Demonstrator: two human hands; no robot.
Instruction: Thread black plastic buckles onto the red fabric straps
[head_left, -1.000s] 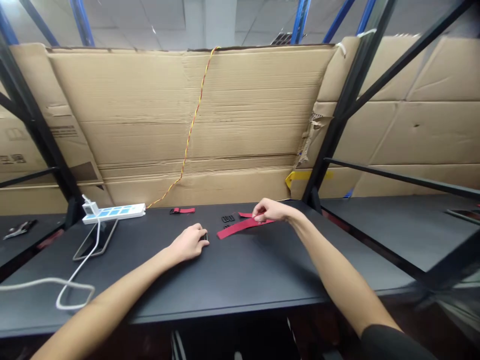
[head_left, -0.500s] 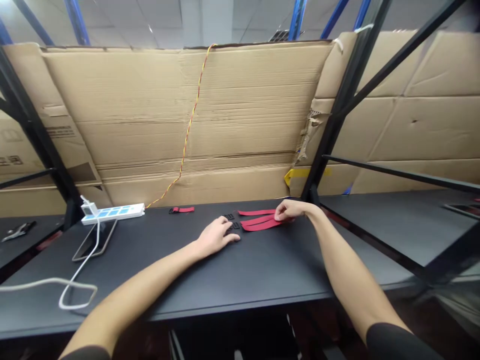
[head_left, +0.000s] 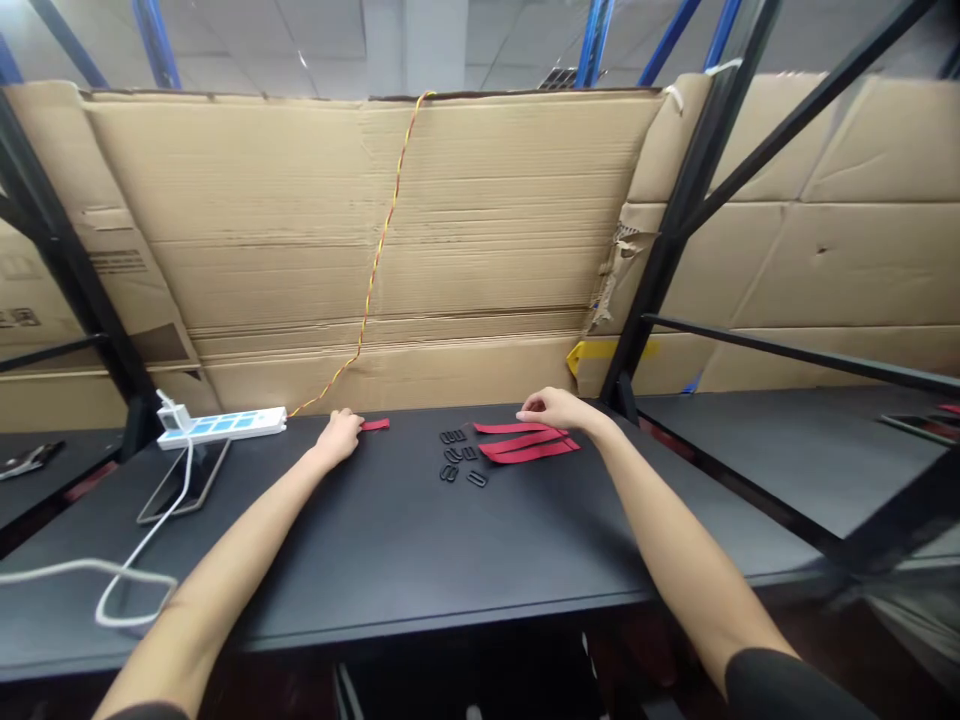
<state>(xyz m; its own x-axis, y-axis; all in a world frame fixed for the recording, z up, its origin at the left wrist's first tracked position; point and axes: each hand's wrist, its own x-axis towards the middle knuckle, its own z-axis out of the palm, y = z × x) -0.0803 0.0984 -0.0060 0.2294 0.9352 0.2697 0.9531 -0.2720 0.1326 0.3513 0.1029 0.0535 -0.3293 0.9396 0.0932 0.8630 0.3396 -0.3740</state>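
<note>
Left of centre, the left hand point(head_left: 341, 436) curls over one end of the short red strap point(head_left: 376, 425); whether it grips is unclear. The right hand point(head_left: 551, 408), loosely open, rests its fingertips on the red straps point(head_left: 529, 447) right of centre. A dragging wrist could scatter the black rings point(head_left: 459, 460) across the table point(head_left: 420, 560).

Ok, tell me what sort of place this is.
Probably an assembly bench in a workshop or warehouse: a black table set in steel racking walled with cardboard, with red straps and small black buckles laid out on it.
</note>
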